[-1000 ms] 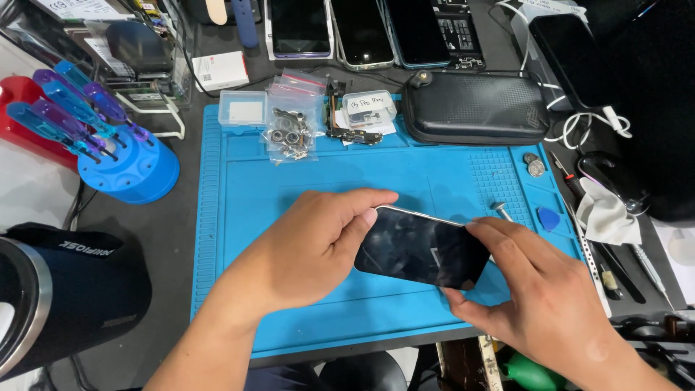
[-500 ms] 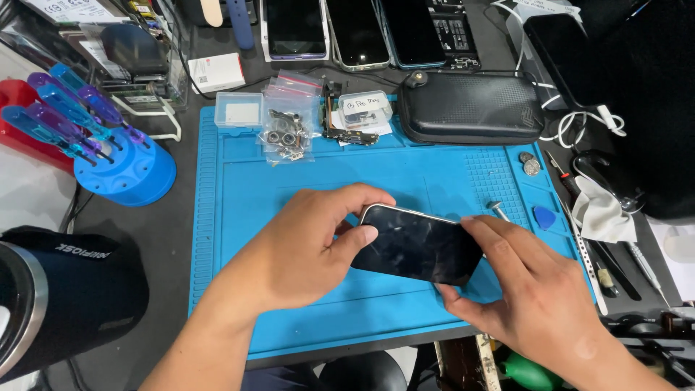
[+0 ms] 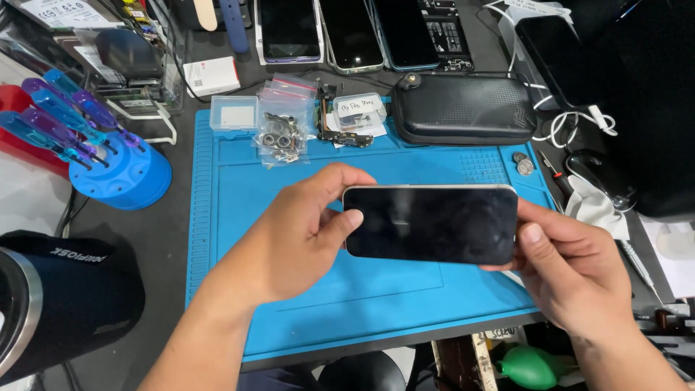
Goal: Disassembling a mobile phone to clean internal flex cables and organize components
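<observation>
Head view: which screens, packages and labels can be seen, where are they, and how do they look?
Phone: held level between left hand and right hand; dark, blank screen.
Three phones: top edge; dark screens.
Small box: upper left; white, red label.
Clear bags: on blue mat; metal parts.

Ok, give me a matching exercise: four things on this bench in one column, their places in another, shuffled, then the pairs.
Things:
1. smartphone
2. screwdriver stand
3. black zip case
4. bags of small parts

Places:
A. at the mat's far edge, right of middle
B. off the mat, to its left
C. held between left hand and right hand, above the mat
D. on the mat's far edge, left of middle

Pairs: 1-C, 2-B, 3-A, 4-D
</observation>
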